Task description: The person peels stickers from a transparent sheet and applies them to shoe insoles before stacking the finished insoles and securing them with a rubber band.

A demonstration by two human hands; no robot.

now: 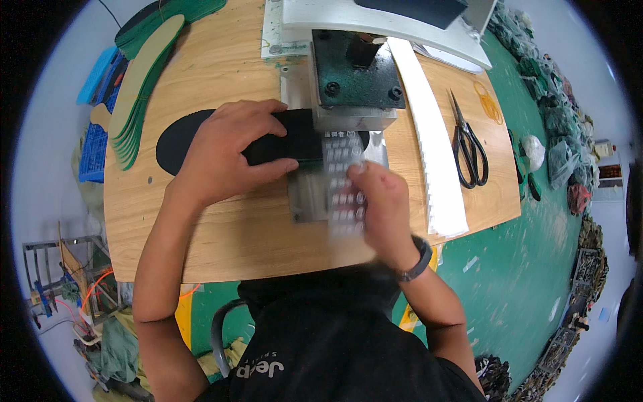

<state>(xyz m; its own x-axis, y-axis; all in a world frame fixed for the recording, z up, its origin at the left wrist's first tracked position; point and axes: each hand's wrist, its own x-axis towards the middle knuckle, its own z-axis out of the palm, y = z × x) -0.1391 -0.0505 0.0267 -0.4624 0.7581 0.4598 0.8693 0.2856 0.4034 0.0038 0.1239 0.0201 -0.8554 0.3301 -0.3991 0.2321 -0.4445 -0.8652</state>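
Left hand (231, 151) presses, fingers spread, a flat black foam insole (201, 137) on the wooden table (221, 228) under the green metal press head (351, 70); right hand (382, 204) pinches a blurred translucent label strip (343, 184); black scissors (469, 147) lie well apart.

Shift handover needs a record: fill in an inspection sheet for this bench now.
Surface: wooden table, round-edged, on a green floor.
Job's things: black insole under the press; clear sticker strip, blurred.
Clutter: scissors, white strip, rubber bands, stacked green insoles.
Hands: left hand flat on the insole; right hand pinches the sticker strip, fingers at its edge.
Cables: orange wire on the floor, left.
Surroundings: blue crate, bagged parts along the right.
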